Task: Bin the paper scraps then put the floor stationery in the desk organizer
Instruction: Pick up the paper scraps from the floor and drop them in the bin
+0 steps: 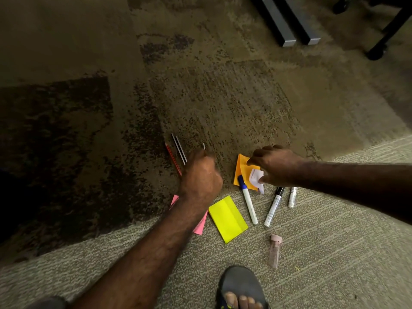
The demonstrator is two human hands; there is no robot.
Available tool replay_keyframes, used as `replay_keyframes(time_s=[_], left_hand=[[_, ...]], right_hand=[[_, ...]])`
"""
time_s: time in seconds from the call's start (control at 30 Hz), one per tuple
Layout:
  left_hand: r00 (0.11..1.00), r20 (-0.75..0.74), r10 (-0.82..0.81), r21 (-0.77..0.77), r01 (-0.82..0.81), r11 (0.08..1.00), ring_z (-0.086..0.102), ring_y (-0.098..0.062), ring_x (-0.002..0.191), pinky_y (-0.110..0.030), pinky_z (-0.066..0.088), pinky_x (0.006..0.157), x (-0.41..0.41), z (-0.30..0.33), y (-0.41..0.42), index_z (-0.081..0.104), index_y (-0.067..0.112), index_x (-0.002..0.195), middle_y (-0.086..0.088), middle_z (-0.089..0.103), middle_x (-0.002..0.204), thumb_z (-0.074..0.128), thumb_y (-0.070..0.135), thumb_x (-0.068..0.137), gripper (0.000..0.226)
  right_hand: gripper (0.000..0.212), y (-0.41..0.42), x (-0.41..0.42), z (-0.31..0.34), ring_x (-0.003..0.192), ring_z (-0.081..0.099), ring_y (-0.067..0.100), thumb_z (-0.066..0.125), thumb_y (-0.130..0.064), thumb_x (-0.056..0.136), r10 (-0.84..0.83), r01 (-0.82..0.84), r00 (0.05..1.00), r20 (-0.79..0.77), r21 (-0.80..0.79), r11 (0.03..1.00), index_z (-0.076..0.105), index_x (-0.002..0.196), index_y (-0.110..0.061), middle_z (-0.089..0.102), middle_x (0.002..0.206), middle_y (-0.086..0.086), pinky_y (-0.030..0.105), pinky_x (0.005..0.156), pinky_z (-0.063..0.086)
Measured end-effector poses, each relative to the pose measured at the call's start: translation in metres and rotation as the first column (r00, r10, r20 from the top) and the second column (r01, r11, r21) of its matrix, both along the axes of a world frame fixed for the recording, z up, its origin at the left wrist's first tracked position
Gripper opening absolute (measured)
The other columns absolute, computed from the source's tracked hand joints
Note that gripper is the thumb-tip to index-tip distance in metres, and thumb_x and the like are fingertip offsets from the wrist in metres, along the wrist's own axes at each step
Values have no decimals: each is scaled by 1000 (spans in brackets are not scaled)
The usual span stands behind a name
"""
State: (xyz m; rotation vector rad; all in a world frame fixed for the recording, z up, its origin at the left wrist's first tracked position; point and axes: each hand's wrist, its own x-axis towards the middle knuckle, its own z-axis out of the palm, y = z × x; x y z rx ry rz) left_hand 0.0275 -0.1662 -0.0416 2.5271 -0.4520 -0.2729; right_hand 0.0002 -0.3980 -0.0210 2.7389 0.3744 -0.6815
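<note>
Carpet floor. Right hand pinches white paper scrap over orange sticky pad, right of centre. Left hand fisted around a thin dark stick, likely a pencil, left of pad. Risk: loose pinch drops scrap; pad lifts along with it. Markers lie nearer.

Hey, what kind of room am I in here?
Probably an office: patterned carpet tiles, a chair's caster base at top right, and markers and sticky notes scattered on the floor.
</note>
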Motion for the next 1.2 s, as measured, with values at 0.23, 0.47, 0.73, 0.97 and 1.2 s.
replay_keyframes(time_s=[0.23,0.47,0.73,0.97,1.2], left_hand=[[1000,2,-15,4,15,1000,55,-25,120,-37,50,102,-1,-2,3,68,10,123,-10,59,123,57,8,88,37],[1000,1,-2,-59,2,998,57,-25,115,-36,52,98,-1,1,2,70,6,117,-11,62,117,56,4,86,34],[999,23,23,-98,-21,995,59,-28,113,-37,50,98,4,15,7,70,5,115,-13,64,115,54,2,84,35],[985,145,89,-142,-68,988,61,-33,107,-37,49,96,22,41,29,70,5,108,-14,65,109,59,0,76,34],[929,174,327,-274,-273,922,61,-36,110,-39,50,96,42,83,70,70,0,116,-19,66,115,52,3,70,50]], right_hand=[[38,2,3,0,101,64,17,76,-51,85,9,-9,999,-37,11,1000,67,116,-32,61,109,-9,35,82,56],[20,8,17,17,90,67,15,74,-48,85,21,-18,998,-53,58,998,67,98,-33,64,97,-13,30,71,54],[21,24,43,47,86,60,10,75,-48,86,27,-19,996,-84,93,995,68,99,-33,65,97,-15,25,65,42],[19,61,66,78,99,64,11,74,-40,92,17,-32,998,56,279,960,69,107,-29,64,112,-10,33,80,60],[20,102,102,100,105,60,12,72,-42,93,-10,-79,978,210,407,910,69,110,-31,61,120,-10,35,79,59]])
